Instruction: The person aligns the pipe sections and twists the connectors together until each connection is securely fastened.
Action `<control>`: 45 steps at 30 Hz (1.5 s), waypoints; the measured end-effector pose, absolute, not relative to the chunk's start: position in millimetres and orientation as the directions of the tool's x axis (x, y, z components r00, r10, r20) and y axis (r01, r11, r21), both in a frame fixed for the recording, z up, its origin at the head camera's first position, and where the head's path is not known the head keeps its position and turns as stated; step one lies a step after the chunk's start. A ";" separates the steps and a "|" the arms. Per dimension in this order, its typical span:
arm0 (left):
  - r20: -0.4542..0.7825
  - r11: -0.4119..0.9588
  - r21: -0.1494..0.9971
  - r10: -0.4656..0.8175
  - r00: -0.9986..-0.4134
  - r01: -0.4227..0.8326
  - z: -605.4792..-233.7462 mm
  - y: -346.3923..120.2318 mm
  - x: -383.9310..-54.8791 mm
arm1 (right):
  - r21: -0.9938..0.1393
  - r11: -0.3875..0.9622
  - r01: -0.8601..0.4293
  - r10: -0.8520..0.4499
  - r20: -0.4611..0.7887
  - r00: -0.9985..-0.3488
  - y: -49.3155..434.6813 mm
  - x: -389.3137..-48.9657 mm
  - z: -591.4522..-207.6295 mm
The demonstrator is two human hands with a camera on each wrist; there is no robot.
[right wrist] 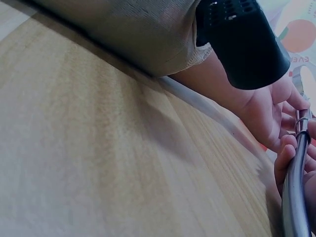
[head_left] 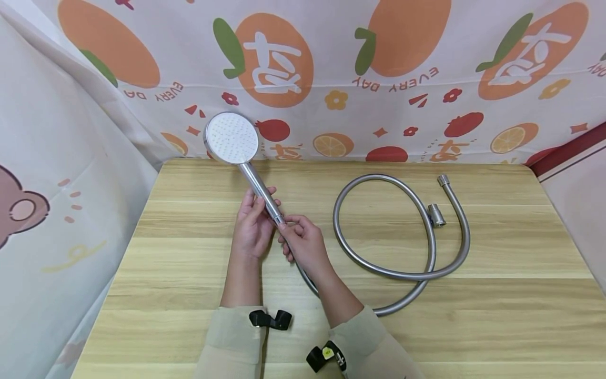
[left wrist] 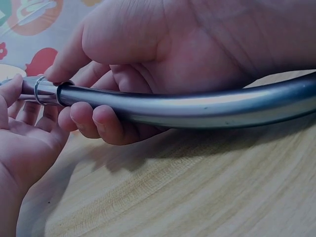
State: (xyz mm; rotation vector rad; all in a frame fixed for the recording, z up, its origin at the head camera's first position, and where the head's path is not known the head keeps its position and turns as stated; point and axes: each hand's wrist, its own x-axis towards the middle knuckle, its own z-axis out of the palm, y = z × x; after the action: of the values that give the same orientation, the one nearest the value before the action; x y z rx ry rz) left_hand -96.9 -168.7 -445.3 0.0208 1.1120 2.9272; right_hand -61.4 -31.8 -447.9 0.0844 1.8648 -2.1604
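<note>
In the head view, a person's left hand (head_left: 254, 229) grasps the handle (head_left: 260, 189) of a shower head (head_left: 232, 138), thumb on top and fingers behind. The round head lies beyond those fingers and slants to their left, its white dotted face toward the camera. The right hand (head_left: 305, 247), just beside, pinches the hose (head_left: 337, 218) where it meets the handle's lower end. From these fingers the hose runs back under the right forearm and loops over the table (head_left: 189, 273) to their right. Farther right of the fingers is a short metal connector (head_left: 436, 215), touching or close beside the hose, with the hose's free end fitting (head_left: 443, 180) beyond it. A fruit-printed cloth (head_left: 331, 31) hangs past the table's far edge.

In the left wrist view, the right fingers curl around the hose, thumb and index finger at its dark ring (left wrist: 61, 94). The left fingers hold the handle just beyond, and the handle and hose appear in line.

In the right wrist view, a black wrist camera (right wrist: 252, 49) sits behind the left fingers, by a beige sleeve (right wrist: 143, 34). Both hands' fingers meet around the joint at the right edge; the right hand is partly cut off.
</note>
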 end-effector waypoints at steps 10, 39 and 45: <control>0.005 -0.741 0.672 0.013 -1.000 -0.006 -443.2 -168.2 -96.3 | -0.989 -0.076 0.123 -0.145 -0.112 -0.983 -30.1 -63.0 -448.1; -0.021 -0.722 0.692 0.003 -1.000 -0.017 -442.9 -169.1 -95.3 | -0.999 0.042 0.004 -0.142 -0.010 -0.990 -30.1 -61.6 -447.3; -0.016 -0.722 0.692 -0.005 -1.000 -0.007 -444.5 -168.9 -95.5 | -0.998 0.062 -0.033 -0.156 0.023 -0.987 -29.7 -61.3 -450.3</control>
State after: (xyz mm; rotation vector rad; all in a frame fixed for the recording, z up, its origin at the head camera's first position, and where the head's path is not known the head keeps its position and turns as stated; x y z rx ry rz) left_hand -95.5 -168.9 -444.5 -0.0259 1.1709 2.9139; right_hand -61.3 -29.7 -450.3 -0.1988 2.2211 -2.0826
